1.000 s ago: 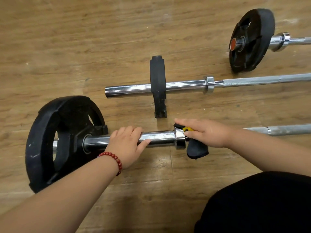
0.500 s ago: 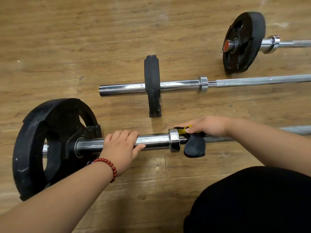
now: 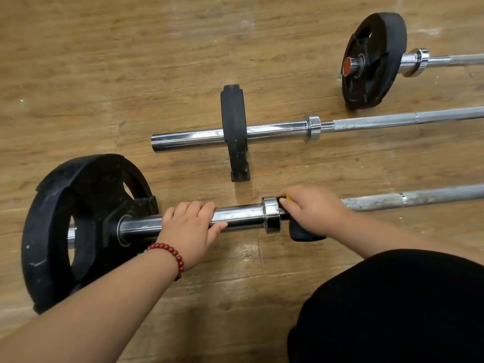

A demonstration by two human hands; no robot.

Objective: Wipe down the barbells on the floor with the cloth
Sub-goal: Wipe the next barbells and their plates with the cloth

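My left hand (image 3: 192, 226) curls over the sleeve (image 3: 241, 214) of the near bar (image 3: 419, 196), between the plate (image 3: 65, 231) and the collar (image 3: 271, 214), and pins it to the floor (image 3: 104, 74). My right hand (image 3: 314, 208) is clamped round the cloth (image 3: 303, 235). The cloth wraps the shaft just right of the collar and touches it, with a dark flap hanging below.

To wipe well, I keep the cloth closed all round the shaft and squeeze hard. I first twist it into the corner at the collar, where grime likely sits, then draw it rightward in one long pull. The shaft looks dull and speckled, so I expect it to need several passes. My left hand has to press down throughout, or the plate may roll and the bar turn under the cloth. The middle bar (image 3: 275, 131) and far bar (image 3: 458, 60) lie beyond and, I judge, are not yet wiped.
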